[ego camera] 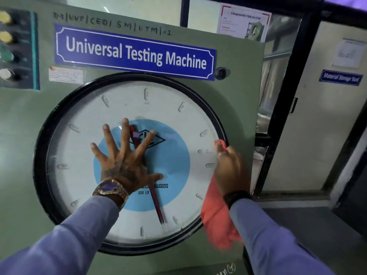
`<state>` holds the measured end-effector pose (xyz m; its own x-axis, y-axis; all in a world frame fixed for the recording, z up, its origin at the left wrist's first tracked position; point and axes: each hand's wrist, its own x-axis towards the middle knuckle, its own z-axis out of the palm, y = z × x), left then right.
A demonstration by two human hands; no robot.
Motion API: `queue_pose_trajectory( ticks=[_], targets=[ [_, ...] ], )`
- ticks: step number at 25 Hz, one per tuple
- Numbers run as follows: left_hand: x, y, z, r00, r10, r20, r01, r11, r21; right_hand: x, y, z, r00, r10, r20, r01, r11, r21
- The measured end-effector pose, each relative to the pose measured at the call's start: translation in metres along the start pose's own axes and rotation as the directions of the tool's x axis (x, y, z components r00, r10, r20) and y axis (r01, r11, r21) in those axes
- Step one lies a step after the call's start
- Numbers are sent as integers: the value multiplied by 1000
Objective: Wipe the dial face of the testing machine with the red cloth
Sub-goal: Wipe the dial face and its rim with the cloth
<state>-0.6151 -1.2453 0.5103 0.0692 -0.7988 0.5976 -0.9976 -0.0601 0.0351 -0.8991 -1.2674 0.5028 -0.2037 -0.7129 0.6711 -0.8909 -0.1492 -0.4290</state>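
Observation:
The round dial face (83, 139) fills the middle of the green machine front, white with a blue centre disc, a red pointer and a black rim. My left hand (124, 155) lies flat on the glass over the blue centre, fingers spread wide, holding nothing. My right hand (231, 167) presses the red cloth (216, 217) against the dial's right edge near the rim. Most of the cloth hangs down below the hand and wrist, and a small tip of it shows above the fingers.
A blue "Universal Testing Machine" nameplate (135, 53) sits above the dial. Coloured push buttons (6, 44) line the upper left panel. A black knob (220, 73) is right of the nameplate. To the right stands a black-framed door (288, 116).

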Motion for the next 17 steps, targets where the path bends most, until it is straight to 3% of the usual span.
queue_pose_trajectory(
  ticks=[2, 8, 12, 15, 17],
  targets=[
    [3, 2, -2, 1000, -8, 9, 7, 1000, 15, -21, 7, -3, 1000, -18, 23, 18, 1000, -5],
    [6, 3, -1, 1000, 1, 17, -2, 999, 38, 35, -28, -1, 996, -88, -33, 87, 996, -25],
    [26, 6, -13, 1000, 10, -24, -10, 1000, 7, 3, -7, -2, 989, -129, -74, 123, 989, -78],
    [37, 2, -17, 999, 9, -41, -9, 1000, -11, 37, -32, -3, 999, -31, -27, 33, 997, 63],
    [39, -2, -14, 999, -9, -52, 8, 999, -32, 63, -64, -5, 999, -45, -30, 45, 999, 19]
  ],
)
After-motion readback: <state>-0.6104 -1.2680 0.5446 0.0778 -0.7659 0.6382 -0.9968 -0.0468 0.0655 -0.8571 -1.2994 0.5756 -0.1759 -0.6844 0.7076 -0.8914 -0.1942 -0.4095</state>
